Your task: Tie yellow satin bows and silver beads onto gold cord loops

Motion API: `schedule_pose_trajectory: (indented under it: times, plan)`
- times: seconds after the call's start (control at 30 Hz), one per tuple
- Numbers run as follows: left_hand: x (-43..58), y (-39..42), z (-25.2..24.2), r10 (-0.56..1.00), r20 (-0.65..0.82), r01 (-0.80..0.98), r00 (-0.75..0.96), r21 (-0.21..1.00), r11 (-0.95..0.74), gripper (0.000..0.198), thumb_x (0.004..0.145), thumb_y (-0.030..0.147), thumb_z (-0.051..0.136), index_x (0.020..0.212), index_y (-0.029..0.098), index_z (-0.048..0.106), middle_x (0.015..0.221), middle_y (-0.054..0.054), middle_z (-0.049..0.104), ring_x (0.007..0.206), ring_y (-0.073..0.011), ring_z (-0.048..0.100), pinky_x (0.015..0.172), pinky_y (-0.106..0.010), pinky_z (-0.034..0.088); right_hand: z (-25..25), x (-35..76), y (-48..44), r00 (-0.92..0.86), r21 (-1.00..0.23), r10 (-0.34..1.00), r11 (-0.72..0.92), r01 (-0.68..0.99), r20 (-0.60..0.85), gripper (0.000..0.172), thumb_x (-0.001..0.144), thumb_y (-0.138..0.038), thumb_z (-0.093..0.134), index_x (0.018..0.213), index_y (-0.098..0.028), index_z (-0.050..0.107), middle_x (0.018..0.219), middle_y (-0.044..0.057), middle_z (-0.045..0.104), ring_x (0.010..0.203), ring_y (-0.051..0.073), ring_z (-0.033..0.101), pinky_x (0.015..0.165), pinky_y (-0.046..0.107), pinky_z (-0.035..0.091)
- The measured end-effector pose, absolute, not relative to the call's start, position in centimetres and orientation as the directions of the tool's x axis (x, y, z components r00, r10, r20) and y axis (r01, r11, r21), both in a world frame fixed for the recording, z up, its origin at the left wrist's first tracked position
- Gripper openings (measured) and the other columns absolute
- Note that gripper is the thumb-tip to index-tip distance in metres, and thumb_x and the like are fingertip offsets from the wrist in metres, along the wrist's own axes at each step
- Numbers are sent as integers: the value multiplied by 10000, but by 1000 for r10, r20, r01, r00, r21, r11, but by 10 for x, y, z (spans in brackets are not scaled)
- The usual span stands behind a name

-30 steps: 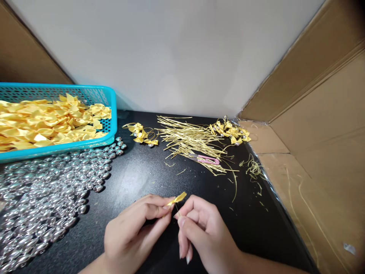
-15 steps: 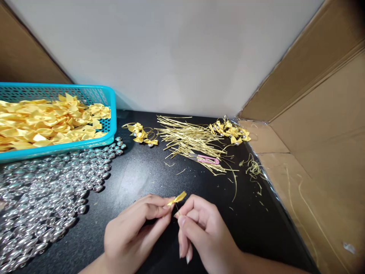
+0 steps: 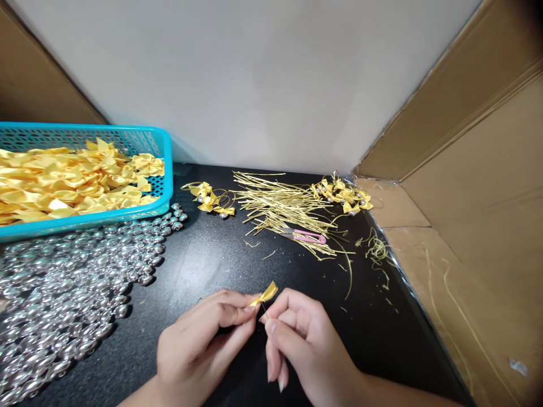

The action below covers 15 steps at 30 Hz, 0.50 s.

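One grip, my left hand (image 3: 193, 334), pinches a yellow bow (image 3: 268, 293) above the desk (image 3: 203, 257), hiding one end; my right hand (image 3: 306, 334) pinches a thin strand (image 3: 265, 310) I barely make out. Leftward, silver beads (image 3: 80, 282), then a turquoise basket (image 3: 85, 219) beyond them, run out of view.

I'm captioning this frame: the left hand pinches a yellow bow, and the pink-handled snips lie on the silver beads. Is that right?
Not quite: the pink-handled snips lie on the gold strips, away from the silver beads, as the head view shows. The left hand does pinch a yellow bow.
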State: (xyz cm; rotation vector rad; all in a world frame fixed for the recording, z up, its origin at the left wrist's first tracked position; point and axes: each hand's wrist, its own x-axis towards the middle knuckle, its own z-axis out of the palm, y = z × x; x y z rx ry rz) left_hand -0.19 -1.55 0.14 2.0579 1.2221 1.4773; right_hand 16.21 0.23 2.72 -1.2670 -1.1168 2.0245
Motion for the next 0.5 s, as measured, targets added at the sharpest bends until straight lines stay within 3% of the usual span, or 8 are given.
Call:
schedule_pose_trajectory:
  times: [0.3, 0.5]
  plan:
    - [1, -13, 7, 756, 631, 410, 175, 652, -638, 84, 836, 70, 632, 878, 143, 639, 789, -66, 754, 691, -167, 737, 617, -230, 618, 24, 163, 2, -440, -861, 779, -508, -23, -448, 210, 801, -355, 565, 735, -185, 462, 424, -67, 530, 313, 52, 399, 369, 174, 326]
    - [0, -12, 6, 776, 621, 419, 111, 678, -603, 62, 833, 106, 648, 842, 167, 646, 734, -44, 750, 638, -168, 735, 575, -225, 615, 27, 166, 9, -461, -883, 777, -468, 34, -429, 192, 768, -323, 619, 701, -167, 528, 546, -8, 610, 443, 97, 541, 492, 238, 463]
